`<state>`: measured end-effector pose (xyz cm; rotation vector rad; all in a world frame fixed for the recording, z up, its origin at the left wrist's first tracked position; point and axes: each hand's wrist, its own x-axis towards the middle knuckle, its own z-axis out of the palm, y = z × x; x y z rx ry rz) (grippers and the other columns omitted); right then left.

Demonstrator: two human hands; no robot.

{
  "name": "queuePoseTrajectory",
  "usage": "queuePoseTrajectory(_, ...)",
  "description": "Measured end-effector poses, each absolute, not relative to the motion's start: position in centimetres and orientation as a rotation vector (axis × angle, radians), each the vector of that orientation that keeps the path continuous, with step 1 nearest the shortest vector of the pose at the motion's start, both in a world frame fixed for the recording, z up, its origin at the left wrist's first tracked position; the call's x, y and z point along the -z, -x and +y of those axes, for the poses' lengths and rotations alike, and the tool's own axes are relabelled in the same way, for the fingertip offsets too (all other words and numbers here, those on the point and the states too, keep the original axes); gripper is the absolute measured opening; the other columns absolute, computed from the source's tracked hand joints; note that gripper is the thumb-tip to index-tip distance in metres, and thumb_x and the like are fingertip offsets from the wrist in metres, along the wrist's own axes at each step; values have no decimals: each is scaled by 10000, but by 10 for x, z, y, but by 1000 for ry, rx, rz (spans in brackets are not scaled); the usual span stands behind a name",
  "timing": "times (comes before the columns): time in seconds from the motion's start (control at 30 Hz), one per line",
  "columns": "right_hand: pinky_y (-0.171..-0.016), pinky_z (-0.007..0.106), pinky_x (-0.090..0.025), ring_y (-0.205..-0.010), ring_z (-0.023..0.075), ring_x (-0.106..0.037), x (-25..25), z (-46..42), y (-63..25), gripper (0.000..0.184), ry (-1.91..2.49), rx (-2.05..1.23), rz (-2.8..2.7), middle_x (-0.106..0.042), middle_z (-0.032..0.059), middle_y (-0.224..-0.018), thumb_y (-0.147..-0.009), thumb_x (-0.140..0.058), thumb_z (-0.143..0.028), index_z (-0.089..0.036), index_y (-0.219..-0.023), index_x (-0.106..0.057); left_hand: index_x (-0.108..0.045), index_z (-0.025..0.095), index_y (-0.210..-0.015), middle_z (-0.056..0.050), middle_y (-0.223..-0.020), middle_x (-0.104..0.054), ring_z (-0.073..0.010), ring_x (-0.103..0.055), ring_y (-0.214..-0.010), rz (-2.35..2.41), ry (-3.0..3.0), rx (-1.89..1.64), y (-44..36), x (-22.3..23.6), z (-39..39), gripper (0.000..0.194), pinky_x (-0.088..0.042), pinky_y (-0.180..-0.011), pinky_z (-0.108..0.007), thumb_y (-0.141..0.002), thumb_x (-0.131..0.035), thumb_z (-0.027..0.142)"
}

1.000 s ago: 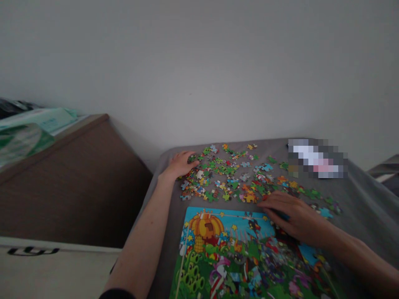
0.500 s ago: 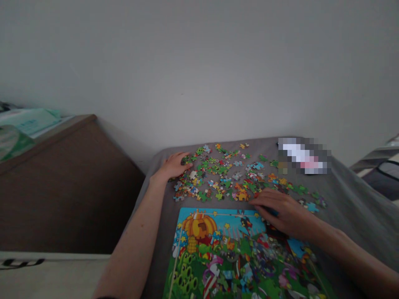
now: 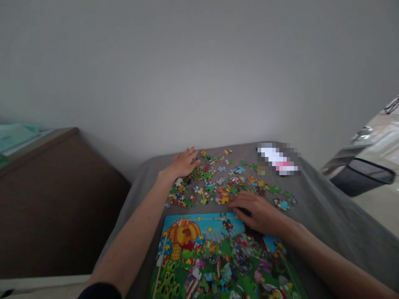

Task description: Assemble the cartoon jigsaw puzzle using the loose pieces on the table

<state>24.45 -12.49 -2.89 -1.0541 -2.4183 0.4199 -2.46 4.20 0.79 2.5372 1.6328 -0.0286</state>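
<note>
My left hand (image 3: 183,163) lies over the far left of a spread of loose jigsaw pieces (image 3: 205,174), its fingers apart and nothing visible in them. Pieces right under its palm are hidden. My right hand (image 3: 257,211) rests between the loose pieces and the far edge of a jigsaw board (image 3: 183,232), fingers loosely bent and thumb apart; no piece shows in it. An orange piece (image 3: 225,199) lies by its fingertips. The board carries a bright cartoon picture with a pumpkin at its far left corner and a jumble of pieces across its middle.
A grey cloth (image 3: 314,203) covers the surface below. A blurred-out phone-like object (image 3: 277,160) lies at the far right. To the left stands a brown cabinet (image 3: 62,199) with a pale green packet (image 3: 18,135) on top. A plain wall (image 3: 193,83) rises behind.
My left hand has moved farther away over the pieces, with its fingers lifting and spreading. My right hand has stayed by the board's far edge. The view has turned right.
</note>
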Motion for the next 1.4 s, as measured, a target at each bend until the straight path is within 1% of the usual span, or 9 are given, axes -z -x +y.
queuePoseTrajectory(0.2, -881, 357, -516, -933, 195, -651, 27, -123, -249, 217, 1044, -432, -2413, -740, 58, -954, -970, -512, -149, -194, -1031, -715, -235, 231, -1584, -84, -1660, -149, -267, -136, -1534, 1629, -2489, 211, 36, 12, 41, 655, -200, -1195, -529, -999, -273, 523)
queuePoseTrajectory(0.33, -888, 372, -516, -934, 200, -645, 29, -122, -249, 231, 1033, -435, -2423, -735, 62, -948, -977, -491, -159, -199, -1032, -713, -283, 220, -1569, -65, -1644, -220, -269, -140, -1533, 1611, -2441, 211, 53, 8, 37, 672, -172, -1209, -535, -983, -296, 548)
queuePoseTrajectory(0.63, -874, 374, -520, -934, 195, -647, 35, -122, -250, 228, 1049, -444, -2399, -733, 64, -972, -985, -489, -188, -198, -1050, -707, -253, 215, -1580, -25, -1573, -383, -181, -445, -1407, 1509, -2321, -28, 94, -2, 57, 680, -361, -1144, -287, -936, -416, 361)
queuePoseTrajectory(0.8, -859, 365, -516, -916, 194, -653, 36, -122, -250, 221, 1037, -441, -2399, -728, 65, -958, -985, -492, -185, -193, -1044, -705, -397, 141, -1515, -67, -1579, -400, -190, -419, -1423, 1654, -2389, -234, 94, -11, 58, 588, -296, -1187, -301, -935, -383, 240)
queuePoseTrajectory(0.93, -868, 364, -512, -925, 196, -652, 36, -122, -249, 219, 1038, -438, -2402, -728, 65, -966, -987, -490, -186, -199, -1051, -699, -549, 195, -1402, -65, -1476, -540, -211, -482, -1360, 1535, -2578, -323, 59, -4, 49, 456, -337, -1163, -338, -977, -429, 308)
queuePoseTrajectory(1.1, -871, 370, -509, -926, 195, -641, 35, -123, -250, 225, 1046, -458, -2410, -722, 67, -969, -994, -479, -187, -194, -1061, -694, -573, 246, -1376, -80, -1553, -437, -302, -347, -1445, 1569, -2609, -182, 31, 13, 36, 424, -317, -1155, -512, -965, -551, 345)
queuePoseTrajectory(1.27, -878, 383, -506, -936, 203, -637, 34, -123, -250, 219, 1046, -471, -2415, -723, 72, -975, -991, -483, -182, -181, -1049, -694, -650, 260, -1266, -74, -1528, -471, -313, -330, -1449, 1523, -2602, -196, 33, 15, 37, 348, -307, -1141, -546, -941, -619, 380)
queuePoseTrajectory(1.33, -881, 386, -505, -942, 206, -639, 34, -123, -250, 218, 1054, -469, -2415, -725, 72, -977, -989, -484, -182, -181, -1042, -696, -679, 250, -1207, -80, -1470, -531, -310, -375, -1418, 1481, -2619, -250, 34, 14, 39, 320, -322, -1128, -527, -906, -670, 361)
queuePoseTrajectory(1.4, -884, 384, -502, -939, 205, -638, 34, -123, -249, 222, 1052, -465, -2420, -725, 68, -967, -990, -481, -182, -186, -1033, -698, -713, 227, -1096, -82, -1304, -649, -286, -515, -1284, 1445, -2587, -324, 35, 9, 40, 240, -389, -1071, -465, -876, -701, 323)
